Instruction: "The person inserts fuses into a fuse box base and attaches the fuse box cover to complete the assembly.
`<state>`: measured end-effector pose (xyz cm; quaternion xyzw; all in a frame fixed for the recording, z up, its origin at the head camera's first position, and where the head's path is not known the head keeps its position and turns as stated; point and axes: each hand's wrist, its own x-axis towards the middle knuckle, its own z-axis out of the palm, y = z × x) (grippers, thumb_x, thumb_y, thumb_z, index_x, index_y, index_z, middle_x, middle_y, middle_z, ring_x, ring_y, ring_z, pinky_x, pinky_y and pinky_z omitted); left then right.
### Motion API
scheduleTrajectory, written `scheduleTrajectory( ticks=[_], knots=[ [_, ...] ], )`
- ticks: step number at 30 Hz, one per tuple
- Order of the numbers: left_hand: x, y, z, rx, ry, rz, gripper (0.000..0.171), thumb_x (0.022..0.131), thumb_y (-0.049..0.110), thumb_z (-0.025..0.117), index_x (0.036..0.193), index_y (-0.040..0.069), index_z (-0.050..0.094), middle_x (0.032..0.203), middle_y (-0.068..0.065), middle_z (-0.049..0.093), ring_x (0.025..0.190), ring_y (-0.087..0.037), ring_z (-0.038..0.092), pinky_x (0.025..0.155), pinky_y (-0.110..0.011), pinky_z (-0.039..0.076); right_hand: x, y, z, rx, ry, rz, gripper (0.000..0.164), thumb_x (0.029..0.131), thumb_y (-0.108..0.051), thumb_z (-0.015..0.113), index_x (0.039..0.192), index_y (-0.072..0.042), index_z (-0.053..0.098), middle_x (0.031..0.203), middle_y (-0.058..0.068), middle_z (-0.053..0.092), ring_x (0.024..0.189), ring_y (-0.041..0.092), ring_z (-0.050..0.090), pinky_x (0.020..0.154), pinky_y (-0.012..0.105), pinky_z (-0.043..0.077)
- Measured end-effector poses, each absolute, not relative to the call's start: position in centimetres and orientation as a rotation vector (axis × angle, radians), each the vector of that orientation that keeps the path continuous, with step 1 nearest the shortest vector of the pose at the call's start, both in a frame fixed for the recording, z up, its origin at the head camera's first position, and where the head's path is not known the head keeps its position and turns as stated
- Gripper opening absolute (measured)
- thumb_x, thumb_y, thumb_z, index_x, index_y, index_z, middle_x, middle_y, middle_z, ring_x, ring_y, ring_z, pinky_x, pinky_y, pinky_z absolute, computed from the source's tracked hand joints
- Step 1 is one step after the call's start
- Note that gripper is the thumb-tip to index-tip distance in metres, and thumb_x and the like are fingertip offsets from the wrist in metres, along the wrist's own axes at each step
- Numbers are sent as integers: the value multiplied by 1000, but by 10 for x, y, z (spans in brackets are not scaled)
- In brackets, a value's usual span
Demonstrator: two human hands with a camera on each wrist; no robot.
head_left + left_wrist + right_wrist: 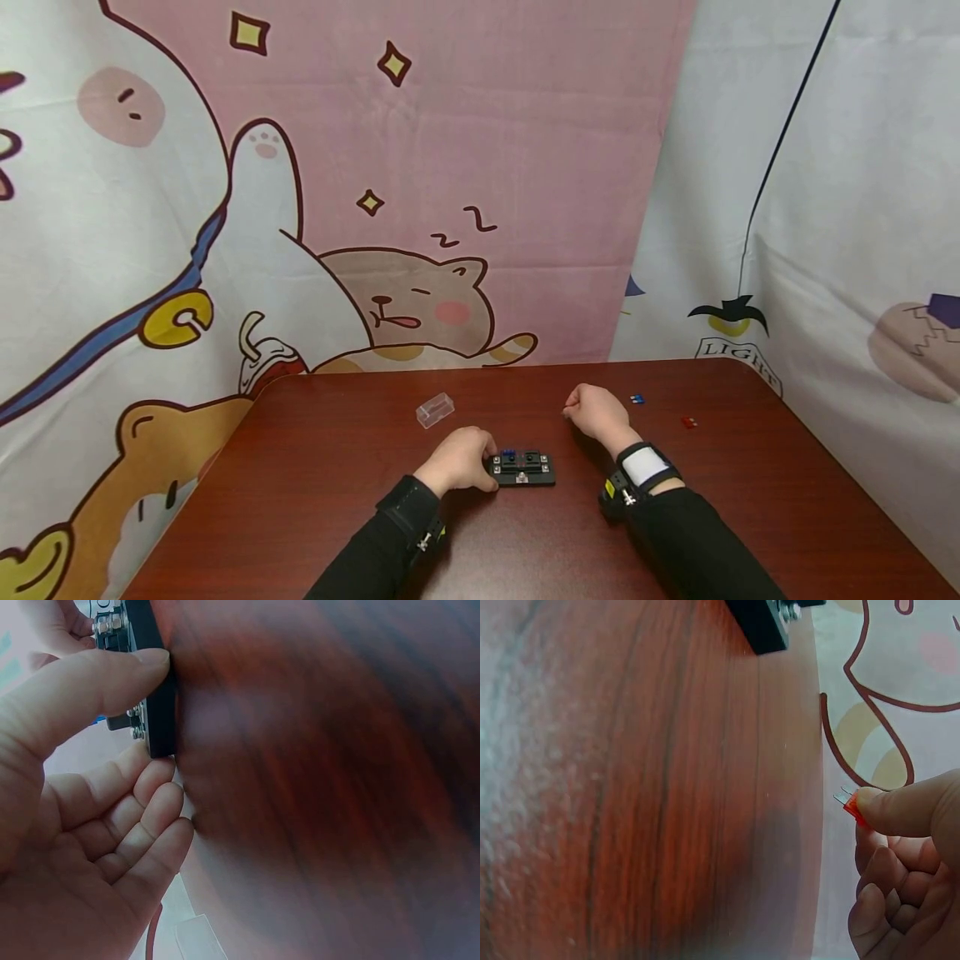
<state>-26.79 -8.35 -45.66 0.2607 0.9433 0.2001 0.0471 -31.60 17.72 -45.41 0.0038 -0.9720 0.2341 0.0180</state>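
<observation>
In the head view, my left hand (462, 460) grips the left end of a black fuse block (525, 480), which lies on the table. The left wrist view shows the thumb (154, 666) on the block's front edge and fingers at its end. A blue piece (509, 454) sits in the block's left part. To the right of the block, my right hand (597, 411) is held above the table, apart from it. Between its thumb and forefinger it pinches a small red blade fuse (853, 808), whose two metal prongs stick out; the head view does not show this fuse.
A clear plastic box (435, 410) lies behind my left hand. Beyond my right hand are small blue pieces (637, 399) and small red pieces (689, 422) on the brown table (540, 550). A printed cloth (555, 208) hangs behind the table.
</observation>
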Motion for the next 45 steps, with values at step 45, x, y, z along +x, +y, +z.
scheduleTrajectory(
  ticks=[45],
  knots=[
    [-269, -83, -456, 812, 2879, 622, 39, 61, 26, 92, 90, 10, 70, 77, 7, 56, 71, -10, 51, 69, -28, 46, -275, 138, -443, 932, -2677, 333, 19, 82, -18, 82, 80, -21, 63, 77, -11, 57, 78, 11, 56, 66, 29, 49]
  ],
)
